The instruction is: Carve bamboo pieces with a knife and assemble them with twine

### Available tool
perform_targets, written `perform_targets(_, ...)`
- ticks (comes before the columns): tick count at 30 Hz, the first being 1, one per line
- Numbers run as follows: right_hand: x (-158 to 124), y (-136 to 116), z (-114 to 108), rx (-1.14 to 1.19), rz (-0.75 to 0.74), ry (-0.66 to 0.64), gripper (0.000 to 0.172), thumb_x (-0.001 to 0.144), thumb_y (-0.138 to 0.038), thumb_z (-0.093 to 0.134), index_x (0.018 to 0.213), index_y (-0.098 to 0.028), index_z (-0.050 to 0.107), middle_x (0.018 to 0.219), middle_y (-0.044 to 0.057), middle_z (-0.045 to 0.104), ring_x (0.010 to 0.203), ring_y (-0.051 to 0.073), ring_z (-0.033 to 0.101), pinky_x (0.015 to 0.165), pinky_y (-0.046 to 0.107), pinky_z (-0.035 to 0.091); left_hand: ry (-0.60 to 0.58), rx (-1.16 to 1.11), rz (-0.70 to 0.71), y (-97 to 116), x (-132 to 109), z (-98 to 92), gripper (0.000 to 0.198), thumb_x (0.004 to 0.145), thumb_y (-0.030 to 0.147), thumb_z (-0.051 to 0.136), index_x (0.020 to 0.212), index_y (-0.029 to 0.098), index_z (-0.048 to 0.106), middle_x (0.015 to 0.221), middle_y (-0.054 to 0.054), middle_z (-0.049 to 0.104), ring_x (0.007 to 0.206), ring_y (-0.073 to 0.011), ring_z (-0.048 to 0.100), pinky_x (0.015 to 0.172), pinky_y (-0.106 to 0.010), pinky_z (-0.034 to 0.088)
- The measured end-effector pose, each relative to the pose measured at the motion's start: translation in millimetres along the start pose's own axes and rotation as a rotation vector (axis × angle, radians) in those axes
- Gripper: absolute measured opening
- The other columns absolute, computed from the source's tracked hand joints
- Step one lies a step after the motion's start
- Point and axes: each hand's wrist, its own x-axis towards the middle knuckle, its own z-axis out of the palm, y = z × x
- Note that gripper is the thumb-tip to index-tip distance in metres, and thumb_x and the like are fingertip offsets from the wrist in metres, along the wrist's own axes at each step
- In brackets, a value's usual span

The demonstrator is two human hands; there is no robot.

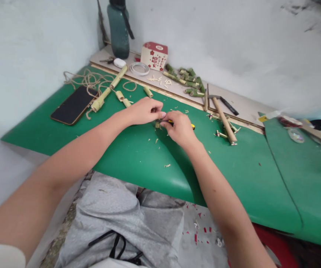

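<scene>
My left hand (pixel 146 111) is closed in a pinch over the green mat, its fingertips meeting those of my right hand. Whatever lies between its fingers is too small and covered to make out. My right hand (pixel 178 127) is wrapped round a slim yellow-and-black hand tool (pixel 193 127); its yellow end sticks out to the right, and the grip hides what kind it is. Just under the fingertips sits a short bamboo piece (pixel 157 124), partly covered. Bamboo shavings (pixel 167 165) are scattered around both hands.
Left are a phone (pixel 73 105), twine (pixel 86 79) and strung bamboo tubes (pixel 101 99). A bottle (pixel 118 31), a box (pixel 154 56) and cut green bamboo (pixel 191 84) stand or lie at the back. A hammer (pixel 224 121) rests to the right on the green mat (pixel 155 167).
</scene>
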Motion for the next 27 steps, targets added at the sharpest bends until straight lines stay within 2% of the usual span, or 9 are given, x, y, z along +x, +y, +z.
perform_targets(3, -8, -7, 4, -0.125, 0.045, -0.057, 0.009, 0.097, -0.022, 0.068, 0.092, -0.021, 0.075, 0.094, 0.009, 0.074, 0.094, 0.027, 0.062, 0.076, 0.037, 0.042, -0.016, -0.074, -0.002, 4, 1, 2.5, 0.031, 0.087, 0.035, 0.07, 0.065, 0.02, 0.054, 0.059, 0.004, 0.053, 0.06, -0.0123, 0.044, 0.063, -0.03, 0.032)
perform_targets(6, -12, -7, 5, -0.164, 0.011, -0.041, 0.012, 0.101, -0.025, 0.066, 0.098, -0.02, 0.076, 0.096, 0.01, 0.072, 0.097, 0.028, 0.061, 0.076, 0.037, 0.042, -0.024, -0.083, -0.018, 7, 2, 0.9, 0.03, 0.085, 0.035, 0.074, 0.066, 0.019, 0.057, 0.059, 0.003, 0.055, 0.06, -0.0121, 0.045, 0.066, -0.03, 0.035)
perform_targets(11, -9, 2, -1, -0.073, -0.06, 0.066, 0.015, 0.102, -0.024, 0.062, 0.094, -0.022, 0.075, 0.091, 0.007, 0.069, 0.091, 0.027, 0.057, 0.082, 0.04, 0.043, 0.005, -0.066, -0.054, 3, 1, -4.5, 0.031, 0.087, 0.034, 0.073, 0.064, 0.019, 0.058, 0.058, 0.004, 0.054, 0.062, -0.0127, 0.045, 0.073, -0.032, 0.041)
perform_targets(18, -7, 16, 3, -0.01, -0.113, 0.159, 0.018, 0.103, -0.03, 0.061, 0.094, -0.024, 0.076, 0.093, 0.006, 0.07, 0.089, 0.026, 0.058, 0.083, 0.042, 0.045, 0.028, -0.133, -0.038, -1, 3, -0.5, 0.017, 0.087, 0.032, 0.076, 0.077, 0.018, 0.072, 0.067, 0.001, 0.065, 0.071, -0.0162, 0.056, 0.078, -0.033, 0.042)
perform_targets(27, -10, 6, 15, -0.08, -0.103, 0.287, 0.018, 0.102, -0.032, 0.063, 0.088, -0.024, 0.072, 0.083, 0.005, 0.065, 0.083, 0.026, 0.057, 0.077, 0.041, 0.045, 0.042, -0.28, -0.066, -14, 8, 0.8, 0.024, 0.08, 0.029, 0.082, 0.066, 0.018, 0.067, 0.062, 0.0, 0.058, 0.071, -0.0167, 0.055, 0.073, -0.033, 0.04)
